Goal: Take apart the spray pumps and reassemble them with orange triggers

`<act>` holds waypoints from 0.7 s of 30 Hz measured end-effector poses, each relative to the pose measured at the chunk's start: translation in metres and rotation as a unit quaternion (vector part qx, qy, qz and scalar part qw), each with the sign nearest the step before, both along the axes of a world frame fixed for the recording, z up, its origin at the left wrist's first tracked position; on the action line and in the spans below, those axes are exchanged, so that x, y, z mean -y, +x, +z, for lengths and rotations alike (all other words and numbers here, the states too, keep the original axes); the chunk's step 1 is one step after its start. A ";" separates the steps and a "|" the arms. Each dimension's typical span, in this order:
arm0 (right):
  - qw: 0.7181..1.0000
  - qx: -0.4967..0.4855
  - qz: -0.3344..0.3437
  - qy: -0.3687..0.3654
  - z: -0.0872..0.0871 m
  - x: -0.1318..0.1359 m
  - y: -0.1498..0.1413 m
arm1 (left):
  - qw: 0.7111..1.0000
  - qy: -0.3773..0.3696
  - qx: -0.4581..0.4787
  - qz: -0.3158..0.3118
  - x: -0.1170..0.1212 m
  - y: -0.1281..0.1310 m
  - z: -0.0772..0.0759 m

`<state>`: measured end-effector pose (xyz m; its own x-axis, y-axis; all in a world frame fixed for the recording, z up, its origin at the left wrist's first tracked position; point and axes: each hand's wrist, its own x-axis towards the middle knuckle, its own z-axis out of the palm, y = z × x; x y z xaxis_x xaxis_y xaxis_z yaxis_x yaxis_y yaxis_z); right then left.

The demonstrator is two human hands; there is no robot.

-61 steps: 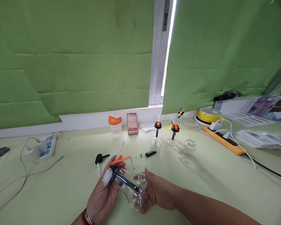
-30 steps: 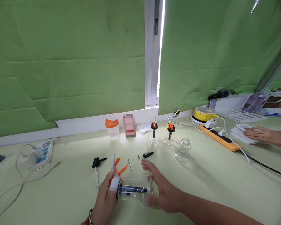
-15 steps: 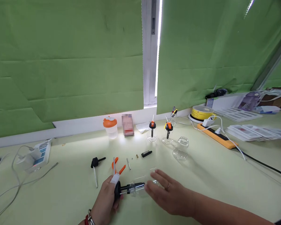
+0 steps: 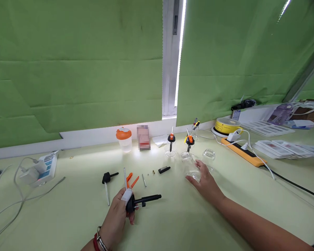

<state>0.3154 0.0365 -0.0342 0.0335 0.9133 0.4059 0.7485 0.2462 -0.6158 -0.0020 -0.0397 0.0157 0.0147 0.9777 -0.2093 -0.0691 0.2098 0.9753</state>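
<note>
My left hand (image 4: 117, 212) is closed around a black pump head (image 4: 131, 204), whose black tube (image 4: 150, 198) points right and thin metal rod points up. My right hand (image 4: 204, 181) curls around the lower part of a clear glass bottle (image 4: 187, 157), upright on the table and apart from the pump head. Beside it stands another clear glass bottle (image 4: 208, 154). Just behind my left hand lies an orange forked part (image 4: 133, 180). Nearby are a black part with a metal rod (image 4: 106, 177), a metal pin (image 4: 144, 180), small brass pieces (image 4: 153, 172) and a black part with a spring (image 4: 164, 169).
Two fitted glass bottles with black-and-orange tops, one at the back (image 4: 171, 138) and one to its right (image 4: 189, 140), stand near an orange-lidded cup (image 4: 124, 139). Power strips lie left (image 4: 48, 169) and right (image 4: 243, 152), with loose cables. Stacked cards (image 4: 282, 149) lie far right.
My right hand has moved right and away with the glass bottle, drawing it off the pump head's tube. My left hand still holds the pump head in nearly the same spot.
</note>
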 end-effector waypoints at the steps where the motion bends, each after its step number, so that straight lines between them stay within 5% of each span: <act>1: 1.000 -0.007 -0.004 -0.015 -0.002 -0.001 -0.001 | 1.000 0.001 0.001 0.000 0.000 0.000 0.000; 7: 0.999 0.013 -0.018 -0.044 -0.008 -0.010 0.000 | 1.000 -0.008 0.011 -0.001 -0.001 -0.002 0.001; 12: 0.982 0.100 -0.026 0.159 0.005 0.008 -0.015 | 1.000 0.006 -0.005 -0.025 0.001 -0.002 0.003; 15: 0.942 0.157 0.158 0.250 0.015 0.036 -0.041 | 0.998 0.013 -0.030 -0.050 0.007 0.006 0.006; 21: 0.874 0.212 0.388 0.203 0.035 0.069 -0.093 | 0.995 -0.023 -0.058 -0.083 0.019 0.023 0.010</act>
<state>0.2220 -0.0322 0.0006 -0.7634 0.3724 0.5278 0.3992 0.9144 -0.0678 0.0211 -0.0589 0.0253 0.1477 0.9533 -0.2636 0.0822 0.2538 0.9638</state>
